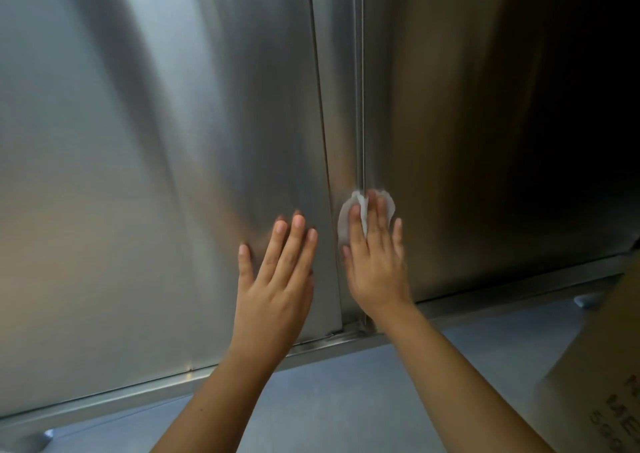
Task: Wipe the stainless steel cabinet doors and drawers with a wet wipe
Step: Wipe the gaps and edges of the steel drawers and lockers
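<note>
Two stainless steel cabinet doors fill the view, the left door (156, 175) and the right door (467, 141), meeting at a vertical seam in the middle. My left hand (277, 272) lies flat with straight fingers on the left door near its lower right edge. My right hand (375, 262) presses a crumpled white wet wipe (346, 220) flat against the steel at the seam. The wipe sticks out above and to the left of my fingers; part of it is hidden under the hand.
A steel bottom rail (502, 293) runs under the doors, above a grey-blue floor (329, 383). A cardboard box (602, 366) with printed letters stands at the lower right. Cabinet feet show at the lower left (45, 435) and right (585, 300).
</note>
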